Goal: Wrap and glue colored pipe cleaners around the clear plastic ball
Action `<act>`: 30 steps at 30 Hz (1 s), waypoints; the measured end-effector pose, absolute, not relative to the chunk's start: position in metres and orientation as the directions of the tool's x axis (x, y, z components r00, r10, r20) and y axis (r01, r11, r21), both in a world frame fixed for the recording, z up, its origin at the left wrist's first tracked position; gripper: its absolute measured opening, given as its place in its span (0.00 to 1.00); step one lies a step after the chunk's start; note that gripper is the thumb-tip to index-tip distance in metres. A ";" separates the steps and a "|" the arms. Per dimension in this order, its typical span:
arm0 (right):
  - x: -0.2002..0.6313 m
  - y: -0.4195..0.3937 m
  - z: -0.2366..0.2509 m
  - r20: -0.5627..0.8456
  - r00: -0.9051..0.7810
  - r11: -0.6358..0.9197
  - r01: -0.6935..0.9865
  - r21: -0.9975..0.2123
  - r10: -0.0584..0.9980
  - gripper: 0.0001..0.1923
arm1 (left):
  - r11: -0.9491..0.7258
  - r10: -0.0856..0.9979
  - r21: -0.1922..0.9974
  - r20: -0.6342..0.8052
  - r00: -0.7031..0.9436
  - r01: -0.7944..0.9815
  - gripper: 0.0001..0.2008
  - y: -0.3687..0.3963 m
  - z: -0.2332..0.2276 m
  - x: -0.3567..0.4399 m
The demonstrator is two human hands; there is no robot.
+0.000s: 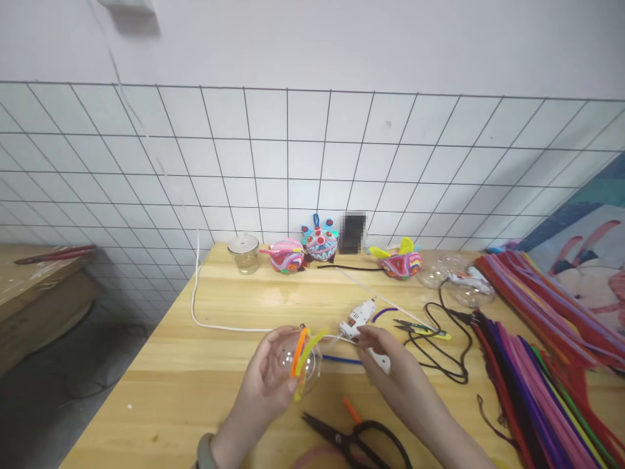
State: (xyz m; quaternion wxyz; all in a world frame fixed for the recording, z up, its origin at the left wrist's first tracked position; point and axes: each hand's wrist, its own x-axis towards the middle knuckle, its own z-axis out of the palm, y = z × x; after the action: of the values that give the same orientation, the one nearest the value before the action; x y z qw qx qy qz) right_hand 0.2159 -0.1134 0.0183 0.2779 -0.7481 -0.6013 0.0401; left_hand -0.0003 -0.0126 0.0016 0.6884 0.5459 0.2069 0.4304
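Observation:
My left hand is closed around a clear plastic ball, with an orange pipe cleaner and a yellow pipe cleaner against it. Just to the right, my right hand pinches a thin white strand that leads toward the ball. Beside its fingertips lies a white hot glue gun; part of it is hidden by that hand. A blue pipe cleaner lies between the hands. Nearer me, black-handled scissors rest on the wooden table.
Colourful decorated balls stand along the tiled wall, with a glass cup at their left. Yellow snips and a looped black cord lie right. Pipe cleaner bundles and clear plastic balls fill the right side.

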 end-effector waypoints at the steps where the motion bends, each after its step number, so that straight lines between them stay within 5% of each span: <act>1: 0.222 -0.111 0.011 0.255 0.308 -0.177 0.884 -0.432 0.917 0.15 | 0.076 0.833 0.918 0.155 0.530 -0.388 0.26 -0.011 0.002 0.000; 8: 0.232 -0.092 -0.015 0.170 0.449 -0.419 0.889 -0.184 0.877 0.16 | 0.297 0.848 0.848 -0.022 0.530 -0.440 0.27 -0.009 0.006 0.000; 13: 0.230 -0.083 -0.018 0.163 0.497 -0.480 0.867 -0.133 0.853 0.16 | 0.330 0.835 0.852 -0.064 0.546 -0.406 0.29 -0.008 0.007 -0.002; 22: 0.245 -0.080 -0.038 0.288 0.437 -0.374 0.893 -0.250 0.852 0.15 | 0.337 0.821 0.821 -0.017 0.571 -0.460 0.32 -0.007 0.008 0.000; 30: 0.276 -0.100 -0.025 0.508 0.448 -0.237 0.873 -0.426 0.735 0.19 | 0.388 0.772 0.768 0.031 0.634 -0.509 0.31 -0.007 0.014 -0.001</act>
State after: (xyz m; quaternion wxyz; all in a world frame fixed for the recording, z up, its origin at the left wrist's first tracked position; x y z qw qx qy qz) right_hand 0.2761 -0.0997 -0.0245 0.3400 -0.7800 -0.5155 -0.1011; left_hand -0.0005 -0.0070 0.0143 0.8157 0.3897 0.1689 0.3927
